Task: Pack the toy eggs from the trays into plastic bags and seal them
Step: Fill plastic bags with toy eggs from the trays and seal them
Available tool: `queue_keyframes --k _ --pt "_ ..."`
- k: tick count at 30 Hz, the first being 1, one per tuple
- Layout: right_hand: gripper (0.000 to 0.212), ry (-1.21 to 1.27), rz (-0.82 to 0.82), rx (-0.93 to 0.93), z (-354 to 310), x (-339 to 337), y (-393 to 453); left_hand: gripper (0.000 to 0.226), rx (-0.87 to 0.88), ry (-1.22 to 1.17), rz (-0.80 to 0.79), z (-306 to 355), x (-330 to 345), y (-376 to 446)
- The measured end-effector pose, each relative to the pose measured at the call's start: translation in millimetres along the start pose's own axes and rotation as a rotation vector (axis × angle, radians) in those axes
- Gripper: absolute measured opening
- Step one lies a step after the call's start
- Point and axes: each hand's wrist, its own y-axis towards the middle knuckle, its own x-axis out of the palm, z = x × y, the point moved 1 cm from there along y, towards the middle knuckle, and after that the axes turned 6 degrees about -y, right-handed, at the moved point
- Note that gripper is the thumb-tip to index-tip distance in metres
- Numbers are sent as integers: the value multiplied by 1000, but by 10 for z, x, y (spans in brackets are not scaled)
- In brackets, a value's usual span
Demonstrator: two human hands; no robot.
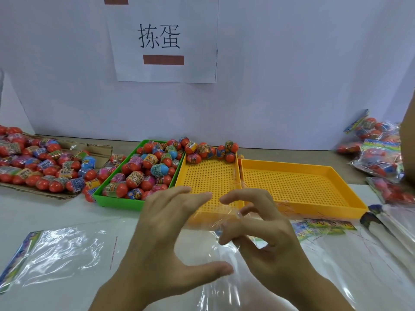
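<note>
Toy eggs [146, 167], red with bright wrappers, fill a green tray [119, 202] left of centre. A few more eggs [208, 150] lie at the far end of the middle yellow tray [208, 178]. The right yellow tray [292, 182] holds none. A clear plastic bag [336, 265] with a printed header lies on the table in front of me. My right hand [269, 239] pinches the bag's film near its mouth with curled fingers. My left hand [161, 239] hovers beside it, fingers and thumb spread, holding nothing.
A flattened cardboard sheet [98, 149] at far left carries a heap of eggs [45, 162]. An empty bag [56, 254] lies at near left. Packed bags [379, 158] pile at the right edge, with a stack of unused bags [395, 223] below them. A white wall with a paper sign stands behind.
</note>
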Motion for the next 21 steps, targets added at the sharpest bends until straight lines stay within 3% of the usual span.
queue_keyframes --k 4,6,13,18,21 --pt "19 74 4 106 5 7 -5 108 -106 -68 -245 -48 97 -76" --pt "19 96 -8 178 11 21 -8 108 -126 -28 -278 -107 139 -111" --pt "81 303 -69 584 67 75 -12 55 -72 158 -181 -154 154 -112" --pt "86 374 -45 887 94 8 45 62 -22 259 -114 -57 124 -64" --pt "83 663 -221 1040 82 -27 65 70 26 320 -54 0 135 -42"
